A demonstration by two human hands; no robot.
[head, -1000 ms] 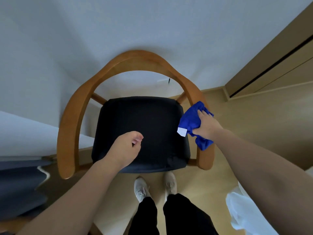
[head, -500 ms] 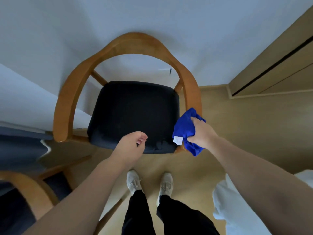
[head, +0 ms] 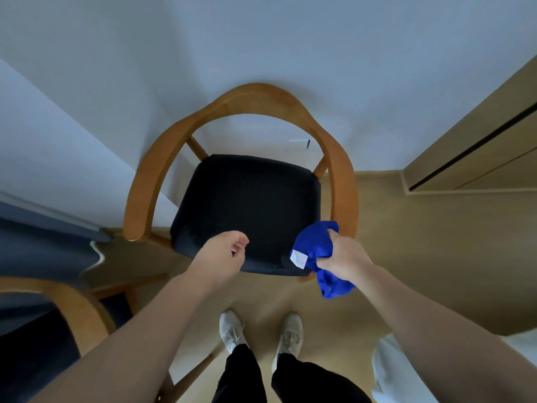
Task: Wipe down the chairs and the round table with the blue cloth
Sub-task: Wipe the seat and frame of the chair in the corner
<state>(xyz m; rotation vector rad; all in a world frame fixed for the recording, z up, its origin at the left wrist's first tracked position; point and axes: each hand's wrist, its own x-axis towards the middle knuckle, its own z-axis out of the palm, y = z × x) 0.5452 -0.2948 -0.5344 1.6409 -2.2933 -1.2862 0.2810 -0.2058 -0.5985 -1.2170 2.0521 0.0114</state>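
Observation:
A wooden armchair (head: 258,94) with a curved back rail and a black seat cushion (head: 247,205) stands against the wall in front of me. My right hand (head: 344,257) grips a bunched blue cloth (head: 315,248) with a white tag at the front end of the chair's right armrest (head: 345,199). My left hand (head: 223,254) hovers over the seat's front edge with fingers loosely curled and holds nothing. The round table is not in view.
A second wooden chair (head: 66,303) with a dark seat is at the lower left. A dark blue curtain (head: 37,248) hangs at the left. White fabric (head: 406,370) lies at the lower right. A wooden sliding door (head: 479,158) is on the right. My feet (head: 258,330) stand before the chair.
My right hand has slid the blue cloth forward along the right armrest to its front end. I have stepped back, so the second chair now shows at the lower left.

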